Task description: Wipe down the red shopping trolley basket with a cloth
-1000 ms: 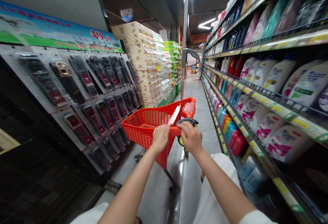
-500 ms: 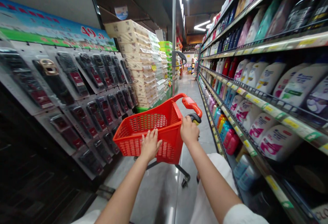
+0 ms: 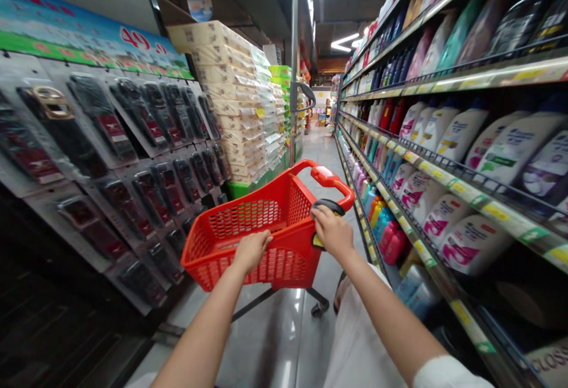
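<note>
A red plastic shopping cart [image 3: 284, 261] with perforated sides stands at an angle in the aisle, directly in front of me. Its basket looks empty where I can see inside. My left hand [image 3: 252, 252] is closed over the near rim, fingers curled to the inside. At the corner by the red push handle [image 3: 332, 181], my right hand [image 3: 335, 234] grips the cart, its fingers over a dark curved part [image 3: 331, 206] with yellow below. What that part is I cannot make out. The palm hides some of the corner.
Belts in plastic packs [image 3: 119, 199] hang on a display at the left. Behind them rise stacked tissue packs [image 3: 226, 98] and a grey metal post [image 3: 294, 68]. Shelves of shampoo bottles [image 3: 448, 133] line the right side. Tiled floor [image 3: 284, 340] runs down the aisle.
My left hand has gone from flat, outstretched fingers to a curled grip on the rim. The cart has turned slightly, its front end swinging left and nearer. My right hand has shifted at its corner.
</note>
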`<action>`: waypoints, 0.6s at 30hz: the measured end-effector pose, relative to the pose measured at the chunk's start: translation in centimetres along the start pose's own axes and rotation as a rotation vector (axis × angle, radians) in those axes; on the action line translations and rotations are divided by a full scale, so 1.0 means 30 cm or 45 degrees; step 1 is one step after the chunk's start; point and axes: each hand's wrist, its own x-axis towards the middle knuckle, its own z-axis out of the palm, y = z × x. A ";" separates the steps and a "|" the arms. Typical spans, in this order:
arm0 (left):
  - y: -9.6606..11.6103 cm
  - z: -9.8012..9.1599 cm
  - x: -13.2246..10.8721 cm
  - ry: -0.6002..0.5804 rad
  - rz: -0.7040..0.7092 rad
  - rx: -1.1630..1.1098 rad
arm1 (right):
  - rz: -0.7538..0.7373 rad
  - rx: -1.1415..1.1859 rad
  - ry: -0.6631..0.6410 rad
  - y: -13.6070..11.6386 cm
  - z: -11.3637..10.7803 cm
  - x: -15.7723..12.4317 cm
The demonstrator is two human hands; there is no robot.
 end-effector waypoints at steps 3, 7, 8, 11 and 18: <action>0.026 0.018 0.004 -0.007 -0.014 -0.049 | 0.142 0.020 0.135 0.137 -0.026 0.060; 0.101 0.029 0.023 0.011 -0.064 -0.034 | 0.290 0.112 0.227 0.231 -0.038 0.152; 0.122 0.030 0.028 0.013 -0.077 -0.041 | 0.327 0.122 0.229 0.229 -0.032 0.167; 0.173 0.034 0.042 0.013 -0.124 -0.060 | 0.409 0.083 0.180 0.167 0.008 0.176; 0.232 0.049 0.004 0.039 -0.245 -0.068 | 0.274 -0.033 0.019 0.057 0.061 0.112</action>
